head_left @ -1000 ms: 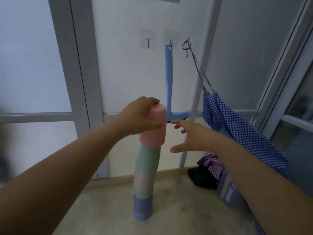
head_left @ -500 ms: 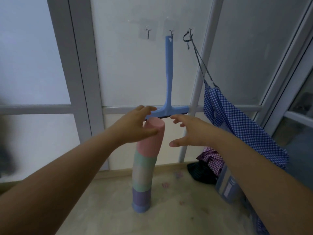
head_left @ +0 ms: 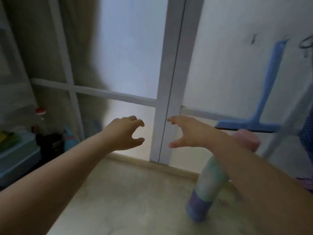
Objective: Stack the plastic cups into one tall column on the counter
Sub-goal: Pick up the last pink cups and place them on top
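Observation:
The column of stacked cups (head_left: 207,187) stands on the beige counter (head_left: 128,197) at the lower right, leaning a little to the right. Its base cups are blue and purple, the middle ones pale green, and a pink cup (head_left: 249,139) tops it. My right forearm crosses in front of the column's upper part. My left hand (head_left: 124,134) and my right hand (head_left: 184,133) hover side by side left of the column, fingers spread and curled, holding nothing and touching no cup.
A blue squeegee (head_left: 260,102) hangs on the wall behind the column. At the far left stand a blue bin (head_left: 18,155), a dark container (head_left: 49,145), a red-capped bottle (head_left: 40,114) and a spray bottle (head_left: 70,139). Frosted panels with a white frame (head_left: 166,82) close the back.
My left hand has let go of the pink cup. Both hands and the view have swung left, so the column now sits at the right, free of both hands.

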### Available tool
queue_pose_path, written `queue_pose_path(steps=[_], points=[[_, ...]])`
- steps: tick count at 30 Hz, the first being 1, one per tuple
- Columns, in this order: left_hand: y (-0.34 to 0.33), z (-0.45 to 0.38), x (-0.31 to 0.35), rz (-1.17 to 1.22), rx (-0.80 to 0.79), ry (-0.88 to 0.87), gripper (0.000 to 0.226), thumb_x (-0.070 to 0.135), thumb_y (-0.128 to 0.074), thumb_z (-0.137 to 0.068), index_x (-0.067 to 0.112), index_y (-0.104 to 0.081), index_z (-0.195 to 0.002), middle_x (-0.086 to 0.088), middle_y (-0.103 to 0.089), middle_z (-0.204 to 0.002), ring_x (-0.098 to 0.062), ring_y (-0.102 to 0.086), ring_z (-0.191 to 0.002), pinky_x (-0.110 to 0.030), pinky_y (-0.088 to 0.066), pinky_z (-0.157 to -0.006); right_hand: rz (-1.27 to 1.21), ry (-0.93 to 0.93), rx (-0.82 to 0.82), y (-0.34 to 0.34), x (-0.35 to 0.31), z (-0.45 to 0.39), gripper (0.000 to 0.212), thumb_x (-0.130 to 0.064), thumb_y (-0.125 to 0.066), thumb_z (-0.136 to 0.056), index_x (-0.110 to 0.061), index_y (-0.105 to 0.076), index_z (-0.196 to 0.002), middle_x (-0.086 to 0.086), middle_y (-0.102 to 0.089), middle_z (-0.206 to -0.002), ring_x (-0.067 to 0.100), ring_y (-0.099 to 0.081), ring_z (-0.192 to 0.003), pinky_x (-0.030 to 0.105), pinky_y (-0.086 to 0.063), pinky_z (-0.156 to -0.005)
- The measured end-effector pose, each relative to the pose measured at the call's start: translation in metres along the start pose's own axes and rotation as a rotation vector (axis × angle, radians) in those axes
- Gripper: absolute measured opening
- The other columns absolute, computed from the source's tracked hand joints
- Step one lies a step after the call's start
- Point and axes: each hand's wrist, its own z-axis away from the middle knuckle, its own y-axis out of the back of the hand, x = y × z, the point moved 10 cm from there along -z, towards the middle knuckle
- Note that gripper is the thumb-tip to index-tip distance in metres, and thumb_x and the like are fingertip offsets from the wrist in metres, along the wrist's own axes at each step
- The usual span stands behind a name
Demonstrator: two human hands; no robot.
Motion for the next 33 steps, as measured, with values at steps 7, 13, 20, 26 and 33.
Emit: queue_pose_path(steps=[7,13,20,26,33], points=[[-0.07,0.101,-0.166,-0.067,-0.155,0.291,0.047,0.039,-0.056,-0.081,0.02,-0.046,-0.123,-0.005,-0.054,-0.123,-0.028,-0.051,-0.112,-0.038,-0.036,-0.094,0.018,0.143,-0.29,-0.158,-0.094,-0.091,0.082,-0.038,-0.073,-0.074,-0.023,-0.027,-0.141,0.004,-0.042,-0.142,0.021,-0.042,-0.127,0.033,-0.035,-0.104],[-0.112,0.164,-0.262,-0.006,-0.227,0.479,0.039,0.037,-0.057,-0.079,0.016,-0.049,-0.11,-0.009,-0.055,-0.114,-0.03,-0.055,-0.103,-0.036,-0.043,-0.081,0.01,0.218,-0.391,-0.252,-0.161,-0.149,0.083,-0.036,-0.071,-0.077,-0.015,-0.026,-0.143,0.009,-0.039,-0.147,0.023,-0.039,-0.132,0.026,-0.03,-0.106],[-0.158,0.174,-0.318,0.121,-0.262,0.545,0.064,0.04,-0.065,-0.073,0.023,-0.039,-0.129,-0.006,-0.047,-0.128,-0.028,-0.05,-0.113,-0.039,-0.048,-0.09,-0.01,0.275,-0.452,-0.307,-0.214,-0.19,0.08,-0.033,-0.07,-0.078,-0.018,-0.026,-0.143,0.008,-0.038,-0.147,0.021,-0.038,-0.132,0.023,-0.03,-0.104],[-0.204,0.159,-0.336,0.212,-0.328,0.589,0.066,0.027,-0.06,-0.077,0.013,-0.03,-0.134,-0.015,-0.036,-0.135,-0.036,-0.041,-0.119,-0.04,-0.043,-0.094,-0.052,0.242,-0.454,-0.316,-0.202,-0.196,0.078,-0.034,-0.07,-0.078,-0.021,-0.028,-0.142,0.006,-0.04,-0.143,0.019,-0.04,-0.129,0.023,-0.032,-0.103],[-0.204,0.135,-0.324,0.29,-0.313,0.597,0.064,0.017,-0.062,-0.074,0.017,-0.036,-0.133,-0.014,-0.042,-0.132,-0.033,-0.049,-0.113,-0.034,-0.044,-0.089,-0.044,0.147,-0.443,-0.295,-0.153,-0.174,0.075,-0.037,-0.067,-0.08,-0.025,-0.027,-0.142,0.003,-0.04,-0.143,0.018,-0.04,-0.129,0.025,-0.032,-0.103]])
